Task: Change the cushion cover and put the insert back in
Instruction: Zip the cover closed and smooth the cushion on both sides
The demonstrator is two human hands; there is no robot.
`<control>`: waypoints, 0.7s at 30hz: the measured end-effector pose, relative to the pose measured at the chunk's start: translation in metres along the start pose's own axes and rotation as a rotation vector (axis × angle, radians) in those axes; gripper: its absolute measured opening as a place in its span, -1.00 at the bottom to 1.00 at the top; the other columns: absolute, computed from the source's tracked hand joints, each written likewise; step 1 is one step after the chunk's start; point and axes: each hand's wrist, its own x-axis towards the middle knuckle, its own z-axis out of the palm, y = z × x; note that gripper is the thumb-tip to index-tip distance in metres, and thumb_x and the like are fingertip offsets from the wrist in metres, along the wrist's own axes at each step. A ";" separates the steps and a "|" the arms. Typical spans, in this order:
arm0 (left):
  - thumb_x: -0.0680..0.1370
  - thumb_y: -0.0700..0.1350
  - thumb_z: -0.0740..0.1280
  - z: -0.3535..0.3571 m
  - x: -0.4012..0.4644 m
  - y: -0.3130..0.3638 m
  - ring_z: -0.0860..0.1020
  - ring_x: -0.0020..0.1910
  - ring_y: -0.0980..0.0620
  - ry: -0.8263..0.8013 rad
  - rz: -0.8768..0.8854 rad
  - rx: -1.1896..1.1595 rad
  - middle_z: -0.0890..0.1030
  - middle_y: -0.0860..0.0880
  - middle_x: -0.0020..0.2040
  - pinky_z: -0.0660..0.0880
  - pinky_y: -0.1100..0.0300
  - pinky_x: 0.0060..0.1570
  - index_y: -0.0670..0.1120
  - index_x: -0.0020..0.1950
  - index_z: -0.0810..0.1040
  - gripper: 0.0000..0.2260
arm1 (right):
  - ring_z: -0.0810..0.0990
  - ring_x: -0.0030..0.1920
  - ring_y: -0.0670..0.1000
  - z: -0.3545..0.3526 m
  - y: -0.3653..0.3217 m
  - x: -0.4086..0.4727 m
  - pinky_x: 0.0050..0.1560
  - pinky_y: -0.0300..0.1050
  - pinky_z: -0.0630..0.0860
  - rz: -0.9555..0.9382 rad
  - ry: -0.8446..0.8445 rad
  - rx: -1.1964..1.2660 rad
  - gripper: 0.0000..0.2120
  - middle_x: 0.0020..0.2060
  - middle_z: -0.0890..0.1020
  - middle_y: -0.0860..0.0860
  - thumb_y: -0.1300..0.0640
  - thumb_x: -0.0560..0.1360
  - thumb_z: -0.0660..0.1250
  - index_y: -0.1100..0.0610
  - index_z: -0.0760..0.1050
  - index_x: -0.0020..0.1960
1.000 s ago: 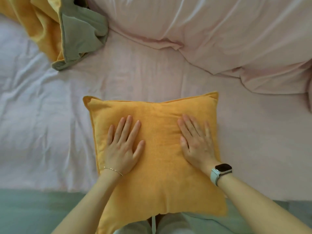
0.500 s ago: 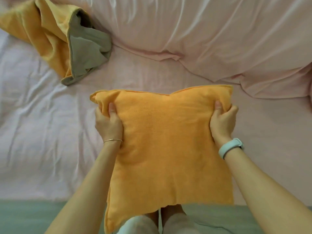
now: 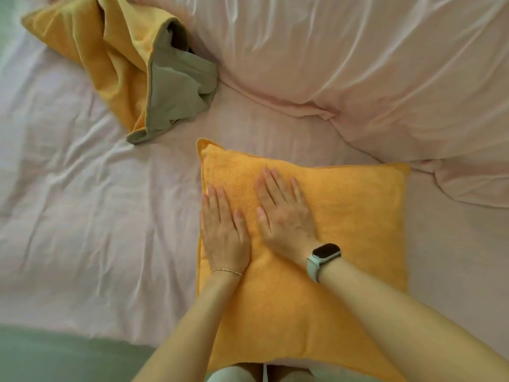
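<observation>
A filled orange cushion (image 3: pixel 352 244) lies flat on the pink bed sheet (image 3: pixel 96 230), its near edge at the bed's front. My left hand (image 3: pixel 224 230) rests flat on the cushion's left edge with straight fingers. My right hand (image 3: pixel 283 213), with a watch on its wrist, presses flat on the cushion's upper left part, right beside the left hand. A crumpled orange and grey-green cover (image 3: pixel 132 70) lies empty at the far left of the bed.
A large pink pillow or duvet (image 3: pixel 371 64) is bunched across the back and right, its edge close to the cushion's far right corner. A green strip (image 3: pixel 55 357) runs below the bed's front edge. My knees (image 3: pixel 261 374) show under the cushion.
Both hands let go of the cushion's top corners. The cushion now lies down on the bed further right, and both hands press flat on its left part.
</observation>
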 end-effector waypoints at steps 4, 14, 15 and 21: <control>0.63 0.05 -0.16 0.012 -0.011 -0.024 0.10 0.46 -0.09 -0.014 0.010 -0.014 0.13 -0.19 0.47 -0.02 0.16 0.46 -0.28 0.47 0.05 -0.48 | 0.09 0.48 0.08 0.025 0.007 -0.010 0.44 0.16 0.01 -0.155 -0.086 -0.093 -0.46 0.47 0.14 0.11 0.03 0.55 -0.01 0.21 0.08 0.48; 0.60 -0.02 0.00 0.058 0.069 -0.067 0.40 0.12 -0.05 0.129 -0.247 0.307 0.54 -0.12 0.25 0.42 0.02 0.00 -0.09 0.36 0.28 -0.65 | 0.38 0.36 0.14 0.097 -0.005 0.103 0.33 0.24 0.10 -0.296 -0.218 -0.168 -0.39 0.30 0.47 0.14 0.02 0.62 -0.29 0.25 0.42 0.32; 0.57 -0.05 0.04 0.060 0.081 -0.069 0.45 0.04 -0.08 0.133 -0.258 0.315 0.58 -0.13 0.18 0.47 0.03 -0.09 -0.08 0.32 0.31 -0.67 | 0.43 0.31 0.16 0.101 -0.004 0.117 0.27 0.25 0.14 -0.312 -0.184 -0.189 -0.44 0.26 0.52 0.14 0.02 0.62 -0.19 0.24 0.47 0.28; 0.52 -0.10 0.10 0.060 0.111 -0.077 0.58 -0.19 -0.18 0.137 -0.246 0.252 0.61 -0.19 -0.07 0.49 0.06 -0.25 -0.11 0.12 0.37 -0.78 | 0.58 0.02 0.13 0.108 -0.006 0.151 0.06 0.12 0.27 -0.299 0.045 -0.175 -0.72 -0.02 0.63 0.04 0.06 0.45 0.14 0.12 0.58 -0.02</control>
